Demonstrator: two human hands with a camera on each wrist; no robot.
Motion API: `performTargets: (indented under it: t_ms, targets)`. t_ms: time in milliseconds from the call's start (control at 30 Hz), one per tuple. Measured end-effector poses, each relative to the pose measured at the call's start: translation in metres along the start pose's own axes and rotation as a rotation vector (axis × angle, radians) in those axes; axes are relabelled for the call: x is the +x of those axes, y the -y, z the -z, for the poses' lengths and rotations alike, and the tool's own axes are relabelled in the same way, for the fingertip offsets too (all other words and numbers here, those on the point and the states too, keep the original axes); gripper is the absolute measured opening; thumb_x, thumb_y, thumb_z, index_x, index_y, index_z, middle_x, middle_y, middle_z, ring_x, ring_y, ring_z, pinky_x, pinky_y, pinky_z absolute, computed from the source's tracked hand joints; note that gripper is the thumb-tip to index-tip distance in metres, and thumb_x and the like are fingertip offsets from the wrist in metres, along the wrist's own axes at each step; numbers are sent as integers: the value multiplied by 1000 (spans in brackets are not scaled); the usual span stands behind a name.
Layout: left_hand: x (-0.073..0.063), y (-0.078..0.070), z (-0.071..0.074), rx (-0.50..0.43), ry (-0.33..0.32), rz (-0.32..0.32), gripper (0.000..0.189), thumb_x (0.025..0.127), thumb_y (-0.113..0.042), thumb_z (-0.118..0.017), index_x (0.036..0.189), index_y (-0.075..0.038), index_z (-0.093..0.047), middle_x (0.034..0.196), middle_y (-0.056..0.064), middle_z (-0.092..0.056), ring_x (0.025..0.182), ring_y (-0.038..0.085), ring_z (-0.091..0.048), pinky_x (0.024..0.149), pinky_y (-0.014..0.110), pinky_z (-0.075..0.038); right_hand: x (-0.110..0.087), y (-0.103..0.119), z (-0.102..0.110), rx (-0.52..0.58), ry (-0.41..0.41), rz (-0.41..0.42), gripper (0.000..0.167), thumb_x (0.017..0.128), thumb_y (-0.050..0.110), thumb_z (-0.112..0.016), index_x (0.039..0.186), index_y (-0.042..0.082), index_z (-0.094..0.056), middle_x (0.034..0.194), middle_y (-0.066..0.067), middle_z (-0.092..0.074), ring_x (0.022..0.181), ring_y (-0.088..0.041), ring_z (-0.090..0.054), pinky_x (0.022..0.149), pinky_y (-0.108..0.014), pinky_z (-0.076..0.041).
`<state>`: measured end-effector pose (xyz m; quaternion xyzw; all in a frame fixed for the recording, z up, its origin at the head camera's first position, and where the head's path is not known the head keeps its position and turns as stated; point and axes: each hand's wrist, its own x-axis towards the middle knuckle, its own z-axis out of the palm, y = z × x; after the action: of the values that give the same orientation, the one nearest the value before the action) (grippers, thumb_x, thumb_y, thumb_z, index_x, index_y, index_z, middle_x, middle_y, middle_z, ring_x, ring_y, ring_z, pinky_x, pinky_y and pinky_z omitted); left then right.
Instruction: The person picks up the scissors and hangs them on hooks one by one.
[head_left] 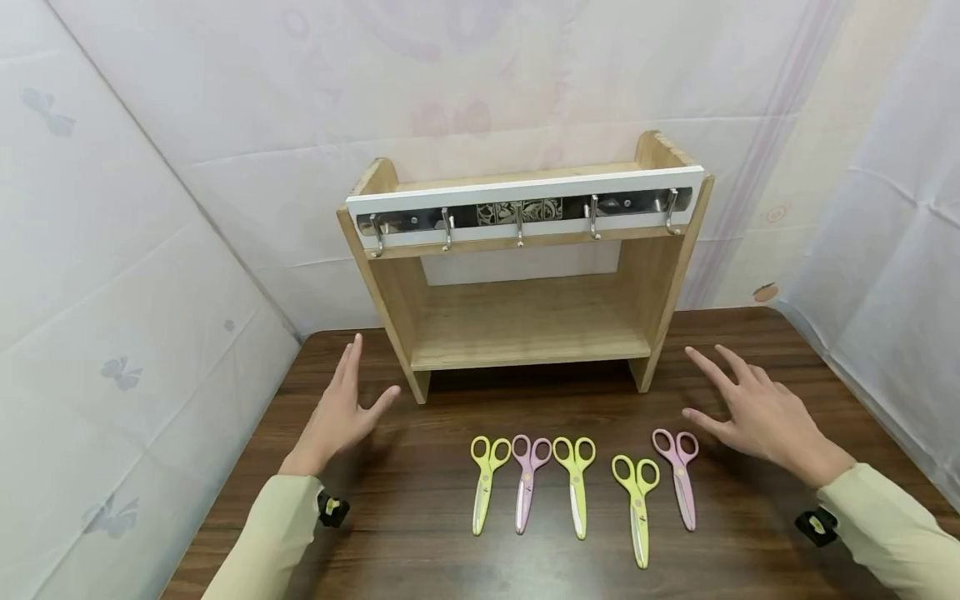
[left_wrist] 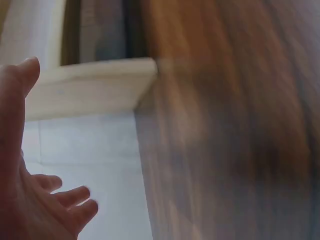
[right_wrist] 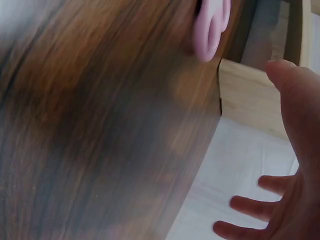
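Observation:
Both hands hover over the dark table with nothing in them. My left hand (head_left: 341, 417) is near the left foot of a wooden shelf (head_left: 525, 367), thumb spread from the straight fingers. On the other side, my right hand (head_left: 765, 412) has its fingers extended, just right of a pink pair of scissors (head_left: 681, 479). To the left of that lie a yellow-green pair (head_left: 639, 512), another yellow-green pair (head_left: 576, 487), a second pink pair (head_left: 526, 483) and a leftmost yellow-green pair (head_left: 486, 483), handles toward the shelf. Pink scissor handles (right_wrist: 209, 32) also show in the right wrist view.
Across the shelf's upper front runs a white board with a metal strip (head_left: 461, 218) bearing several hooks (head_left: 519, 225). Behind and beside the wooden table (head_left: 420, 542) hang pale patterned cloths (head_left: 247, 142). Dark wrist cameras sit at both cuffs.

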<state>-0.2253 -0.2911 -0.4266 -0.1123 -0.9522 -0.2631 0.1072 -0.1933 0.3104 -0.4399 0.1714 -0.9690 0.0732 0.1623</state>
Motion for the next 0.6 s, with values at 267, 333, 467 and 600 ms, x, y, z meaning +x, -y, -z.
performTargets:
  t_ms: [267, 333, 467, 600]
  targets:
    - [22, -26, -2, -280, 58, 118, 96, 102, -55, -56, 163, -36, 15, 170, 19, -13, 143, 46, -41, 111, 64, -41, -5, 25, 8, 148, 195, -105, 94, 92, 61, -69, 165, 32, -17, 118, -33, -55, 70, -32, -61, 40, -39, -44]
    - [26, -29, -3, -310, 59, 123, 95, 102, -55, -57, 163, -35, 14, 169, 19, -15, 141, 45, -43, 111, 62, -41, -7, 31, 8, 179, 221, -108, 93, 92, 57, -72, 165, 31, -20, 112, -29, -58, 63, -24, -57, 40, -37, -43]
    - [32, -33, -8, -351, 62, 114, 93, 103, -53, -57, 165, -30, 8, 168, 19, -22, 140, 45, -46, 110, 62, -43, -12, 41, 7, 214, 254, -113, 87, 91, 52, -75, 160, 30, -28, 100, -14, -61, 67, -21, -58, 43, -39, -45]
    - [37, -36, -12, -404, 65, 128, 92, 103, -53, -57, 167, -22, 1, 166, 22, -26, 139, 46, -46, 106, 62, -47, -16, 50, 5, 255, 304, -121, 77, 91, 52, -75, 151, 22, -37, 86, -2, -55, 67, -19, -55, 45, -38, -42]
